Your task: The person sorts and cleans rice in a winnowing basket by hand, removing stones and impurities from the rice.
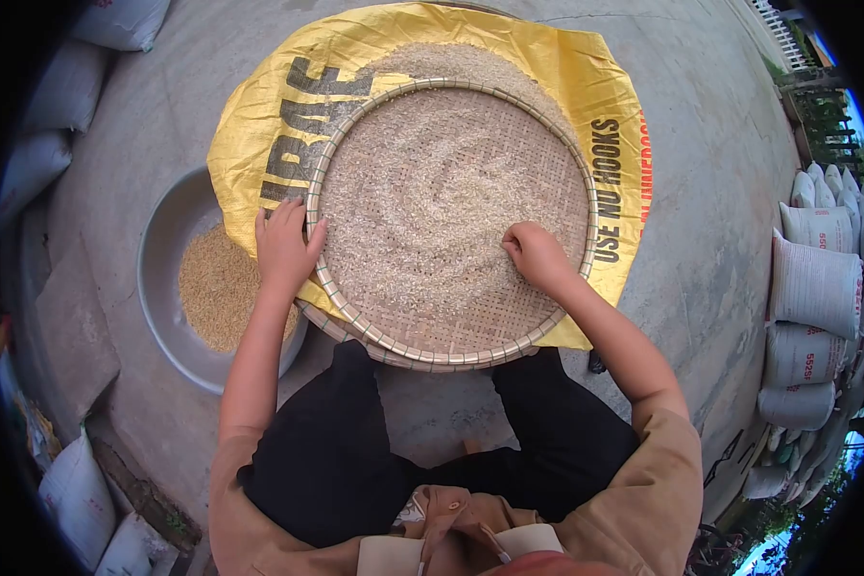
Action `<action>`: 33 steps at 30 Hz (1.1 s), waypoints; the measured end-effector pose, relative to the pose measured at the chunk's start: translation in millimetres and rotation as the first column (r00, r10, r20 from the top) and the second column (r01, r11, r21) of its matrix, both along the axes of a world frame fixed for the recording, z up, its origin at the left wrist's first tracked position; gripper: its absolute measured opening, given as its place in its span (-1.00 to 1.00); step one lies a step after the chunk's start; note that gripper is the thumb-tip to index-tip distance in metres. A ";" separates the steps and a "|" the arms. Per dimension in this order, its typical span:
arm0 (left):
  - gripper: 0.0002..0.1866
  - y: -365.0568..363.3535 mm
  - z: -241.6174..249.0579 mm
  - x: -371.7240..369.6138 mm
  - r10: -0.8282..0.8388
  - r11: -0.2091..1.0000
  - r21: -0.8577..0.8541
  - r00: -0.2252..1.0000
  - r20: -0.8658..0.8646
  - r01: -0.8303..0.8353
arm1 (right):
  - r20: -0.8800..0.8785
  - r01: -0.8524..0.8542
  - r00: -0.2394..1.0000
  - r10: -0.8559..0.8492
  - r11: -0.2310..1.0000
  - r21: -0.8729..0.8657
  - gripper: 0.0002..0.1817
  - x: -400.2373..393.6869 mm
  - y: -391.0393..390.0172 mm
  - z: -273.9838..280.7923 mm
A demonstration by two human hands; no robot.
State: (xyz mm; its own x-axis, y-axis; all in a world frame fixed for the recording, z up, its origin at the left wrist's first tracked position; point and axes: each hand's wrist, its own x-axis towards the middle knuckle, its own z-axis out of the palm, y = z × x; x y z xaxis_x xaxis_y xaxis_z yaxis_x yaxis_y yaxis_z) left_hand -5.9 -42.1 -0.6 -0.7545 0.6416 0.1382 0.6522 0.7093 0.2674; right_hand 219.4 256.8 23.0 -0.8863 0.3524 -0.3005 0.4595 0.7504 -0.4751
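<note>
A round woven winnowing tray with a bound rim lies in front of my knees. Pale grains are spread thinly over it, thicker in curved streaks. My left hand rests at the tray's left rim, fingers stretched and apart, holding nothing. Over the right half of the tray, my right hand has thumb and fingertips pinched together low at the grains. What is between them, if anything, is too small to make out. A yellow printed sack lies beneath and beyond the tray.
A wide metal basin holding golden grain stands left of the tray, partly under the yellow sack. More grain lies on the sack behind the tray. Stacked white sacks line the right side; other sacks stand at left.
</note>
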 end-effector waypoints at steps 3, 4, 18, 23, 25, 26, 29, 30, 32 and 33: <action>-0.59 0.3 0.1 0.2 -0.002 1.000 0.005 1.000 0.000 0.002 | 0.030 -0.015 0.999 0.014 0.999 0.042 -0.87 -1.9 -2.8 2.2; -0.59 0.3 0.0 0.2 -0.001 1.000 0.006 1.000 -0.001 0.001 | 0.038 -0.028 0.999 0.026 0.998 0.054 -0.87 -2.6 -3.4 4.0; -0.57 -1.5 -1.9 -0.8 0.012 1.000 0.020 1.000 -0.019 -0.012 | -0.025 -0.075 0.997 0.073 0.993 -0.093 -0.89 -50.8 -3.1 50.0; -0.58 -1.1 -0.5 0.5 -0.007 1.000 0.011 1.000 -0.018 0.007 | -0.236 -0.364 0.925 0.296 0.522 -0.772 -0.76 -146.1 -97.0 100.2; -0.58 3.3 11.0 -2.1 0.018 0.998 -0.058 0.992 0.129 -0.010 | -0.507 -0.599 0.801 0.319 0.449 -0.663 -0.62 -165.1 -131.0 102.1; -0.58 5.5 16.3 -2.2 0.060 0.993 -0.115 0.958 0.279 -0.028 | -0.515 -0.606 0.795 0.320 0.435 -0.665 -0.62 -168.9 -133.5 98.5; -0.56 0.6 4.3 0.0 0.025 0.999 -0.031 0.992 0.123 -0.021 | -0.375 -0.459 0.885 0.276 0.645 -0.611 -0.57 -168.6 -114.9 82.3; -0.55 -1.2 -1.5 0.1 0.002 1.000 0.030 1.000 -0.011 -0.002 | -0.273 -0.377 0.925 0.263 0.710 -0.595 -0.61 -163.6 -96.8 76.4; -0.54 -2.2 -2.2 -1.1 0.011 0.999 0.032 1.000 -0.006 -0.011 | -0.166 -0.172 0.982 0.093 0.805 -0.567 -0.75 -144.0 -59.4 52.6; -0.54 -2.3 -1.8 -1.8 0.010 1.000 0.029 1.000 0.003 -0.010 | -0.116 -0.099 0.992 0.041 0.826 -0.555 -0.76 -131.9 -40.2 43.8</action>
